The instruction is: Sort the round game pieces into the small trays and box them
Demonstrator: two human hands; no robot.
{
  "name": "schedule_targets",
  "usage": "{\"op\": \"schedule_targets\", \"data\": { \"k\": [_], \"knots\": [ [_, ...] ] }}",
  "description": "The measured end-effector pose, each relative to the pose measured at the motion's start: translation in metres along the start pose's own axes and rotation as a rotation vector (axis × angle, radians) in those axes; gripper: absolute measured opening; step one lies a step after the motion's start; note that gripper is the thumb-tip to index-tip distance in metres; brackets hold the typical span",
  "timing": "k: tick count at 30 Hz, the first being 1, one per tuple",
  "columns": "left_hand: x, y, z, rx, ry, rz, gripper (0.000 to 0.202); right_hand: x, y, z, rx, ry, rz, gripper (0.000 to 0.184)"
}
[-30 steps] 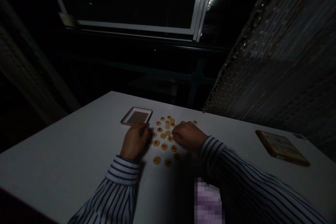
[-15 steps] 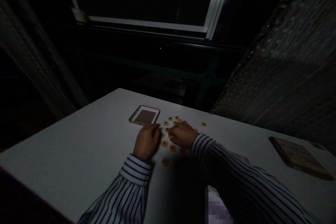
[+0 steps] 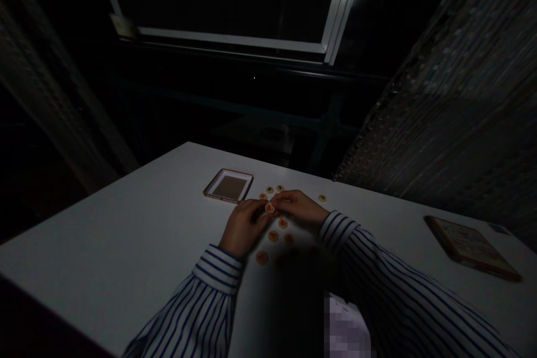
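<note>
Between my two hands, a round wooden Chinese chess piece [image 3: 269, 208] with a red character faces up towards me. My left hand [image 3: 243, 226] has its thumb and fingers closed around the left side of it. The fingertips of my right hand [image 3: 298, 205] pinch at its upper right edge. Whether more pieces sit inside my left hand is hidden. Loose red-marked pieces lie just below the hands, among them one piece [image 3: 273, 236] and a nearer piece [image 3: 262, 258]. Beyond the hands are dark-marked pieces, such as one piece [image 3: 280, 188]; others are covered by my fingers.
A shallow open box [image 3: 207, 192] stands on the white table [image 3: 138, 224], just beyond my left hand. Far right lies a flat box-like case [image 3: 474, 246] with a picture on top. One stray piece [image 3: 322, 198] rests near the back edge. A beaded curtain [image 3: 444, 100] hangs at right.
My right hand has lifted from the pieces and met my left hand at one red-marked piece. A red-marked piece beside the left hand is gone from its spot; another below the right hand is uncovered.
</note>
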State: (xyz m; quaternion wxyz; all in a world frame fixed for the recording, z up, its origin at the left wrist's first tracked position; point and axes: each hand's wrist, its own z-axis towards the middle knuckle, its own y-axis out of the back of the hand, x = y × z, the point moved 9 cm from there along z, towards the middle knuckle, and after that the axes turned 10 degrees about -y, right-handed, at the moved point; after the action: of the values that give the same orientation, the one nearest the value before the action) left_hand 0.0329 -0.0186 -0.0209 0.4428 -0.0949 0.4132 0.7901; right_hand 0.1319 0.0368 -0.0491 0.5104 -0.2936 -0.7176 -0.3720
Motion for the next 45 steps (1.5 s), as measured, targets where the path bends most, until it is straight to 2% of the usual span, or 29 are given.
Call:
{"op": "schedule_targets", "data": {
  "k": [4,7,11,13,18,29,33,35,37,42,45],
  "knots": [
    [-0.002,-0.003,0.0,0.043,-0.016,0.026,0.028,-0.003,-0.001,-0.001,-0.034,-0.042,-0.037,0.019],
    [0.003,-0.008,-0.002,0.112,-0.009,0.075,0.027,-0.002,0.005,-0.002,-0.082,-0.022,-0.152,0.02],
    [0.009,-0.021,-0.005,0.228,0.01,0.248,0.028,0.006,0.027,-0.013,-0.297,0.024,-0.568,0.02],
    [0.01,-0.025,-0.005,0.26,0.024,0.342,0.027,0.009,0.031,-0.02,-0.359,0.02,-0.793,0.021],
    [0.005,-0.034,-0.002,0.332,0.008,0.468,0.023,0.005,0.024,-0.024,-0.349,0.015,-1.089,0.022],
    [0.008,-0.037,-0.004,0.368,0.048,0.465,0.026,-0.002,0.006,-0.01,-0.301,0.002,-1.235,0.025],
    [0.006,-0.034,-0.001,0.325,0.038,0.428,0.025,-0.004,0.008,-0.008,-0.317,-0.02,-1.215,0.023],
    [0.004,-0.033,0.001,0.299,0.014,0.405,0.023,-0.004,0.011,-0.008,-0.322,-0.034,-1.135,0.022],
    [0.003,-0.031,0.003,0.268,0.002,0.385,0.023,-0.005,0.016,-0.006,-0.304,-0.038,-0.956,0.021],
    [0.004,-0.029,0.007,0.182,-0.001,0.294,0.028,-0.013,0.028,-0.002,-0.189,-0.077,-0.326,0.019],
    [-0.002,-0.029,0.009,0.144,-0.019,0.212,0.03,-0.017,0.029,-0.003,-0.146,-0.116,-0.118,0.018]
  ]
}}
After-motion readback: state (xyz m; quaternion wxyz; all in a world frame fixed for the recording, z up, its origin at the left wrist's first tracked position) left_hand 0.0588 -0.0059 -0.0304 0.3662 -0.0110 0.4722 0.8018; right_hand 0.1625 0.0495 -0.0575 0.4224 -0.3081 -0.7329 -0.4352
